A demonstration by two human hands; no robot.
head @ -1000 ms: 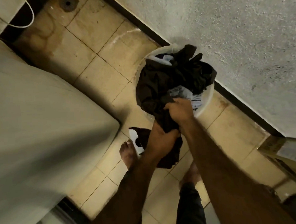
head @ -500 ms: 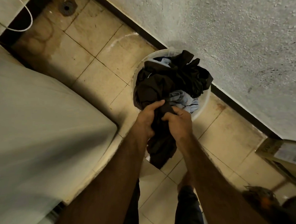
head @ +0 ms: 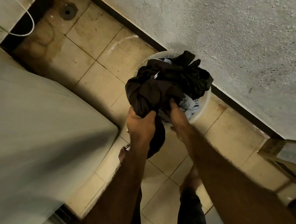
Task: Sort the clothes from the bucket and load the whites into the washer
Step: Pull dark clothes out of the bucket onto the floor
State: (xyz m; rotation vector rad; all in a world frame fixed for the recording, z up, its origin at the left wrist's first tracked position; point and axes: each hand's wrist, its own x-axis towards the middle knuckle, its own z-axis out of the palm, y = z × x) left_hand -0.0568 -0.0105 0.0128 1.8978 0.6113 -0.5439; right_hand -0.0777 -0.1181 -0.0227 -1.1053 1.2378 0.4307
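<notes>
Pale bluish-white cloth (head: 189, 103) sits low in the bucket (head: 204, 109), just right of and beyond the right hand (head: 177, 118). It is mostly buried under a heap of black clothes (head: 190, 75) further ahead of the fingers. Right fingers (head: 172, 105) dig into the pile where dark meets pale; the tips are hidden, so cannot tell if they hold anything. Left hand (head: 141, 127) is clamped round a dark garment (head: 143, 98), fingers (head: 150, 116) curled tight on a bunched fold. The garment's long axis runs from the pile ahead of the fingers, over the near rim, to a tail hanging below the left wrist toward the floor (head: 106, 50). Judgement: sorting step, darks being cleared off first and no whites out yet. The right hand is nearer the pale cloth, which is touching or almost touching it. The washer (head: 41, 127) lies well left of the left fingers, lid side not readable. A cardboard box (head: 286, 156) sits far right of the right arm, and the wall (head: 233, 30) is just behind the bucket.
</notes>
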